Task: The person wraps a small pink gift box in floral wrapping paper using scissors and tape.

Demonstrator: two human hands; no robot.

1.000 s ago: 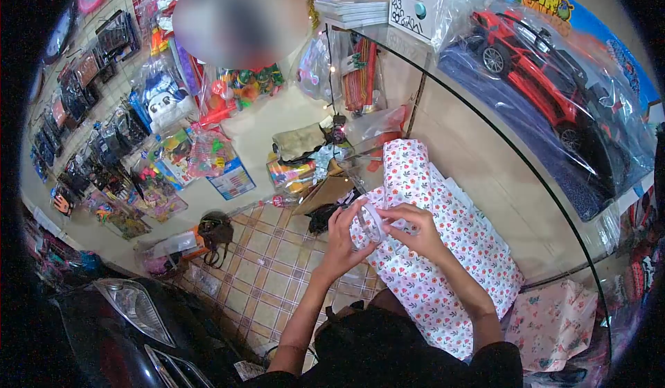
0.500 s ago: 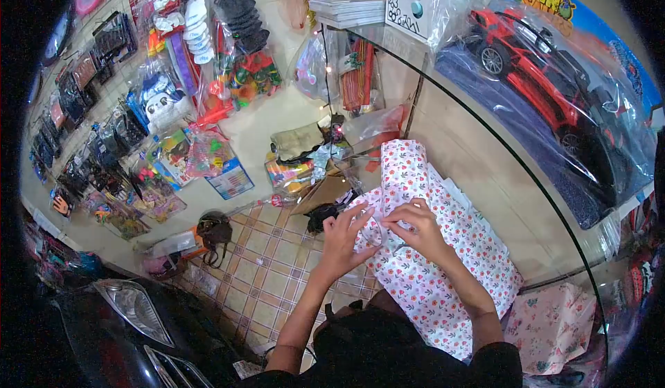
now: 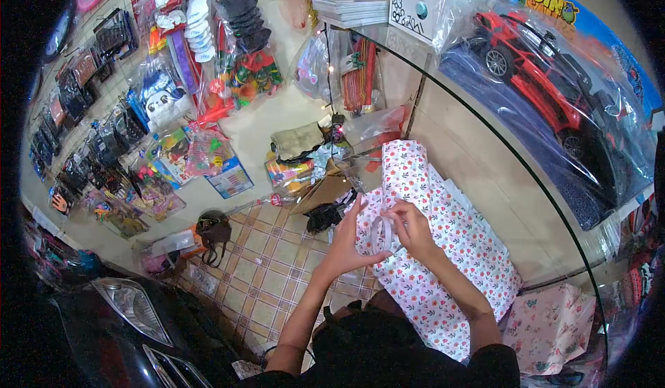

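head view: packets hang on the wall at far left, above a black vehicle's headlight. a dark bag lies by the wall, next to the tiled floor. the left forearm rises from the bottom edge and leans rightward; the left hand is curved into a wide c, fingers pointing up, thumb stretched across to the right, grasping the tape roll between them. the roll, pale and ring-shaped, stands between the two hands, in front of the flowered paper. the right hand bends in from the other side, its fingertips bunched at the roll's upper right rim; whether they pinch a tape end is too small to tell. its forearm slants up to the left over the flowered paper. farther right, a red toy car sits in clear wrap above pink paper.
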